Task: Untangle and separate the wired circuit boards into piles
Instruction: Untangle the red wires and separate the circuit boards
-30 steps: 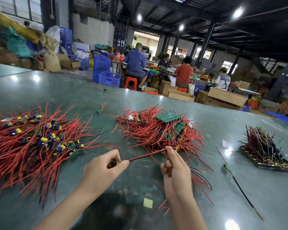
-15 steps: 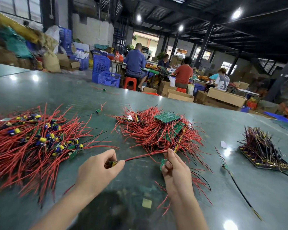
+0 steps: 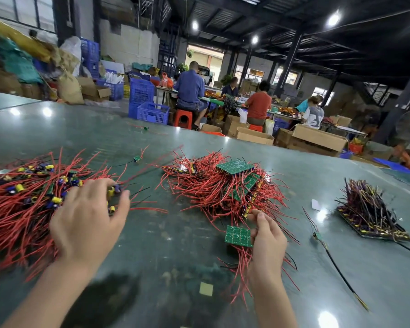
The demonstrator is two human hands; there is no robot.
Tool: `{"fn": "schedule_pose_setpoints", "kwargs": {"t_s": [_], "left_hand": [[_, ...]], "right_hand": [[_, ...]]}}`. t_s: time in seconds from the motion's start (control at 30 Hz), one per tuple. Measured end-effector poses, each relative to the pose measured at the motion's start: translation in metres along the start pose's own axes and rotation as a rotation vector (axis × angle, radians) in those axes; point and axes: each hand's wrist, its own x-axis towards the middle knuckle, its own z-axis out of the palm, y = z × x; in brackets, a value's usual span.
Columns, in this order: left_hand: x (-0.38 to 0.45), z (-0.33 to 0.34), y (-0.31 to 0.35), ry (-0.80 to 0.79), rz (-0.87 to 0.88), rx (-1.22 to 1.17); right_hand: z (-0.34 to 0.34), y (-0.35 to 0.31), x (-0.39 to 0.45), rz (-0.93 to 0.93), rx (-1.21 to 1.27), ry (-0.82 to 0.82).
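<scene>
While the left hand (image 3: 85, 223) spreads loose over one red pile (image 3: 17, 209), the right hand (image 3: 268, 237) pinches one flat green board (image 3: 238, 236); three piles lie on the counter (image 3: 166, 245).

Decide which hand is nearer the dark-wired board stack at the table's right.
Right. The right hand is nearer the dark-wired board stack; the left hand reaches over the far-left pile.

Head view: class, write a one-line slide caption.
Left hand drops a part on the left pile; right hand grips a green board.

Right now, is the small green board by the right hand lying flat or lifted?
Lifted: the right hand holds the green board tilted, red wires hanging below.
</scene>
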Motion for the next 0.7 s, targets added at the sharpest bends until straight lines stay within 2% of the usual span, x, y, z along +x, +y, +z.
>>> {"fn": "schedule_pose_setpoints", "kwargs": {"t_s": [0.1,0.2,0.27,0.33,0.5,0.6,0.7], "left_hand": [[0.003,0.013,-0.019,-0.121,-0.043,0.151],[-0.003,0.02,-0.025,-0.3,-0.084,0.21],[-0.009,0.021,-0.018,-0.36,-0.072,0.194],[-0.017,0.024,-0.006,-0.396,-0.024,0.165],[-0.044,0.031,0.022,-0.546,0.157,0.093],[-0.053,0.033,0.029,-0.664,0.109,-0.038],[-0.058,0.034,0.037,-0.702,0.026,-0.389]], "right_hand": [[-0.009,-0.001,0.007,-0.141,-0.31,-0.01],[-0.013,0.004,0.011,-0.262,-0.834,-0.061],[-0.014,0.011,0.012,-0.257,-1.245,-0.098],[-0.013,0.015,0.011,-0.178,-1.472,-0.148],[-0.012,0.019,0.013,-0.164,-1.521,-0.198],[-0.009,0.018,0.012,-0.213,-1.497,-0.202],[-0.005,0.017,0.01,-0.217,-1.401,-0.236]]}}
